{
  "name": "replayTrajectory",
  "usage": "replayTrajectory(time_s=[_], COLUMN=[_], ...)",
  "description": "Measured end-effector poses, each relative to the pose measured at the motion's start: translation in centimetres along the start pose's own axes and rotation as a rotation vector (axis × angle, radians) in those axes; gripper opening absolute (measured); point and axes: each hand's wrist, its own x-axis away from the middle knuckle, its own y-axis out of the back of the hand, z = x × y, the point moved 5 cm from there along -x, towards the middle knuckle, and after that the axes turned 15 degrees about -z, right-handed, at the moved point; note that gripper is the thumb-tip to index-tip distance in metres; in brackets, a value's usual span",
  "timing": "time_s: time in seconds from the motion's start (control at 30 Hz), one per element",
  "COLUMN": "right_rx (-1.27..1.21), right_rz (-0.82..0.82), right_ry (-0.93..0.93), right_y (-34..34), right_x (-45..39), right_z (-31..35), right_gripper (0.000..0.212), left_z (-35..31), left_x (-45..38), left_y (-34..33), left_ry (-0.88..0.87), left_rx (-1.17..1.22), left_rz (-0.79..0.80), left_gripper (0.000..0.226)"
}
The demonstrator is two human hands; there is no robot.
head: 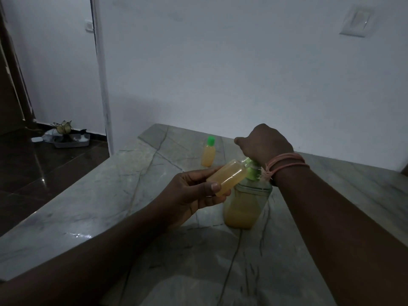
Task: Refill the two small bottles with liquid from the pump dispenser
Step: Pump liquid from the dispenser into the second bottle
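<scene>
My left hand (194, 195) grips a small clear bottle (227, 176) of yellow liquid, tilted with its open mouth against the green nozzle of the pump dispenser (246, 206). The dispenser is a clear jar about half full of yellow liquid, standing on the marble counter (110, 206). My right hand (265, 143) rests closed on top of the green pump head (251, 171), which it mostly hides. A second small bottle (208, 154) with a green cap stands upright farther back on the counter, full of yellow liquid.
A white wall runs behind the counter, with a switch plate (357, 22) at the upper right. To the left the counter edge drops to a dark tiled floor, where a grey tray (70, 140) with clutter sits by a doorway.
</scene>
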Motion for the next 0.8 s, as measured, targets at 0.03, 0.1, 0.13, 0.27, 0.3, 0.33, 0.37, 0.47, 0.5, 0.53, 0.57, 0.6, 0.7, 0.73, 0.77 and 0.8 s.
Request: replayTrajectory(time_s=[0.03, 0.1, 0.13, 0.27, 0.3, 0.33, 0.37, 0.47, 0.5, 0.53, 0.57, 0.6, 0.7, 0.73, 0.77, 0.8], right_rx=[0.020, 0.086, 0.107, 0.015, -0.009, -0.016, -0.015, -0.008, -0.002, 0.006, 0.014, 0.015, -0.035, -0.064, -0.088, -0.094], right_rz=[-0.004, -0.043, -0.070, -0.073, -0.048, -0.027, -0.015, 0.006, 0.014, 0.021, 0.025, 0.024, 0.002, 0.009, 0.024, 0.036], right_ry=[0.016, 0.075, 0.101, 0.064, 0.035, 0.009, -0.007, 0.001, 0.011, 0.023, 0.033, 0.039, -0.001, -0.032, -0.061, -0.076], right_y=[0.3, 0.9, 1.1, 0.3, 0.1, -0.1, -0.1, 0.1, 0.2, 0.4, 0.6, 0.7, 0.2, 0.0, -0.2, -0.3], right_x=[0.0, -0.2, -0.2, -0.1, -0.1, 0.0, 0.1, 0.1, 0.1, 0.0, -0.1, -0.1, -0.2, -0.2, -0.1, 0.0], right_z=[0.2, 0.9, 1.1, 0.5, 0.3, 0.0, 0.0, 0.2, 0.4, 0.6, 0.7, 0.7, -0.1, -0.4, -0.6, -0.7], right_gripper=[0.035, 0.035, 0.035, 0.035, 0.036, 0.037, 0.038, 0.039, 0.038, 0.038, 0.038, 0.038, 0.040, 0.041, 0.041, 0.040], left_z=[-0.1, -0.2, -0.2, -0.2, -0.2, -0.1, -0.1, -0.2, -0.3, -0.3, -0.4, -0.4, -0.4, -0.4, -0.3, -0.3], left_x=[0.1, 0.2, 0.2, 0.1, 0.0, 0.0, 0.0, 0.1, 0.2, 0.3, 0.3, 0.3, 0.2, 0.1, 0.1, 0.1], left_y=[-0.1, -0.3, -0.3, -0.2, -0.2, -0.1, -0.1, -0.2, -0.3, -0.3, -0.5, -0.5, -0.5, -0.5, -0.5, -0.5], left_ry=[-0.002, -0.003, -0.002, 0.001, 0.003, 0.005, 0.004, 0.001, 0.002, 0.002, 0.003, 0.004, 0.001, 0.001, 0.004, 0.007], left_rx=[-0.004, -0.004, 0.003, 0.004, -0.001, -0.003, -0.003, -0.007, -0.005, -0.003, -0.001, 0.000, 0.007, 0.004, -0.002, -0.005], left_rz=[-0.004, -0.004, -0.002, 0.013, 0.014, 0.011, 0.007, -0.006, -0.011, -0.012, -0.008, -0.002, 0.008, 0.011, 0.010, 0.006], left_gripper=[0.040, 0.041, 0.042, 0.046, 0.047, 0.047, 0.048, 0.047, 0.047, 0.048, 0.050, 0.051, 0.051, 0.051, 0.052, 0.052])
